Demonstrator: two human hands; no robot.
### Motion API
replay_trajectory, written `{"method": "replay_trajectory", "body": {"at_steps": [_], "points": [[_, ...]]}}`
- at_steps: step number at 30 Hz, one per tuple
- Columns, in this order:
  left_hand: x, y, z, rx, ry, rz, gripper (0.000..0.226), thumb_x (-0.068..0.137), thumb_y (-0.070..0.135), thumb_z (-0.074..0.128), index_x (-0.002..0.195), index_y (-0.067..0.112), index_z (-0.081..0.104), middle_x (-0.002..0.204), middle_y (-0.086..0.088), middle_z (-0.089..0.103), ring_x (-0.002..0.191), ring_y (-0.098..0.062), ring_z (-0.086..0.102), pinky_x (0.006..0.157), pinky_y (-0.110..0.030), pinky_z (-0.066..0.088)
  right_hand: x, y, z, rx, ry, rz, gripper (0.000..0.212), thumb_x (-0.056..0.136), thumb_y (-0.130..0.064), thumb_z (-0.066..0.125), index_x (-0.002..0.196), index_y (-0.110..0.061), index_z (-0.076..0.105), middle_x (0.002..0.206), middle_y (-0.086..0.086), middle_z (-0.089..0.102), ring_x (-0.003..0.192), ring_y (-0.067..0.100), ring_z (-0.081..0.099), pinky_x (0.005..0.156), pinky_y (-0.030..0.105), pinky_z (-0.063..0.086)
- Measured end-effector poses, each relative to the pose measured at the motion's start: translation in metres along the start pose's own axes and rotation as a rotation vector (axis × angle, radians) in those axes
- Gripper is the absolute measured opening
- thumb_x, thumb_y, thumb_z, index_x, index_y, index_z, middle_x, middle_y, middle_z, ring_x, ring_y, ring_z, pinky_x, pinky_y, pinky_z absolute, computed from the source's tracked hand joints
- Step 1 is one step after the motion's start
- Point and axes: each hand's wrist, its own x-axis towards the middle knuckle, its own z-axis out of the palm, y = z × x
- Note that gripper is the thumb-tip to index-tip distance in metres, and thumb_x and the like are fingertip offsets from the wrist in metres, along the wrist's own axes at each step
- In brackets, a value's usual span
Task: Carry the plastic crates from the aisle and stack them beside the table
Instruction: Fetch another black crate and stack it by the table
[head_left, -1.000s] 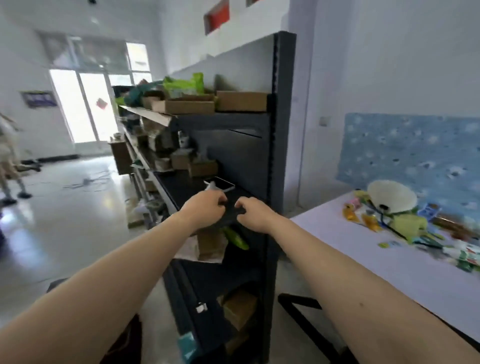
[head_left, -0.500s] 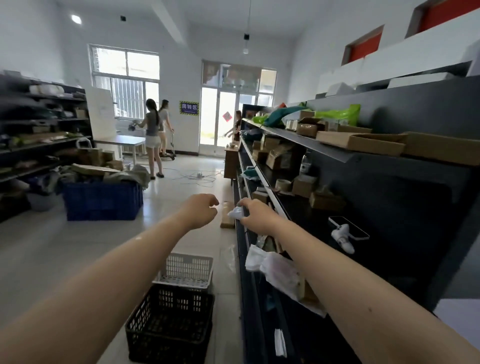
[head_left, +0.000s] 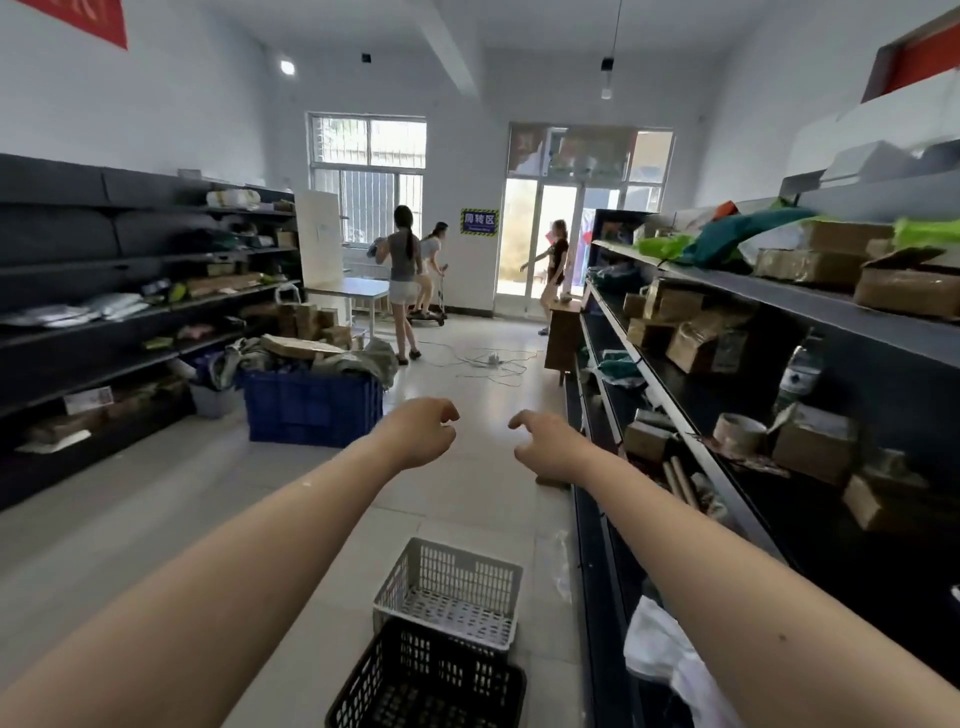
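Two plastic crates stand on the aisle floor right below me: a white crate and, nearer, a black crate, touching end to end. Both look empty. My left hand and my right hand are stretched out in front at chest height, well above the crates. Each hand is loosely curled with fingers apart and holds nothing. A big blue crate heaped with cardboard and cloth stands farther down the aisle on the left.
Dark shelving with boxes runs along my right, another shelf unit along the left wall. Three people stand at the far end by a white table and the glass door. Cables lie on the floor there.
My view has swung left from the shelf end into the aisle. My right hand has let go of the white scrap it held, and both hands have drawn apart.
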Motion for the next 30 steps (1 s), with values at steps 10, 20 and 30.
{"method": "replay_trajectory", "body": {"at_steps": [10, 20, 30], "points": [[0.134, -0.087, 0.003, 0.008, -0.045, 0.046, 0.044, 0.093, 0.02, 0.044, 0.135, 0.019, 0.052, 0.14, -0.001, 0.054, 0.127, -0.02, 0.051, 0.106, -0.034, 0.041, 0.146, -0.023, 0.034, -0.025, 0.015, 0.02, 0.051, 0.09, -0.022, 0.05, 0.14, -0.026, 0.041, 0.142, 0.009, 0.042, 0.116, 0.028, 0.055, 0.09, 0.036, 0.047], [0.295, -0.178, 0.024, -0.065, -0.147, 0.187, 0.042, 0.094, 0.015, 0.043, 0.135, 0.014, 0.052, 0.139, -0.006, 0.054, 0.127, -0.024, 0.05, 0.106, -0.032, 0.039, 0.281, -0.02, 0.086, 0.135, 0.097, 0.238, 0.053, 0.086, -0.017, 0.051, 0.139, -0.021, 0.045, 0.143, 0.011, 0.04, 0.124, 0.031, 0.051, 0.096, 0.038, 0.048], [0.341, -0.319, 0.236, 0.095, -0.495, 0.128, 0.042, 0.093, 0.018, 0.046, 0.133, 0.01, 0.052, 0.147, -0.01, 0.04, 0.131, -0.031, 0.044, 0.106, -0.039, 0.039, 0.271, 0.106, 0.27, 0.233, -0.109, 0.694, 0.05, 0.094, -0.021, 0.049, 0.143, -0.022, 0.039, 0.141, 0.012, 0.041, 0.111, 0.029, 0.055, 0.081, 0.032, 0.044]]}}
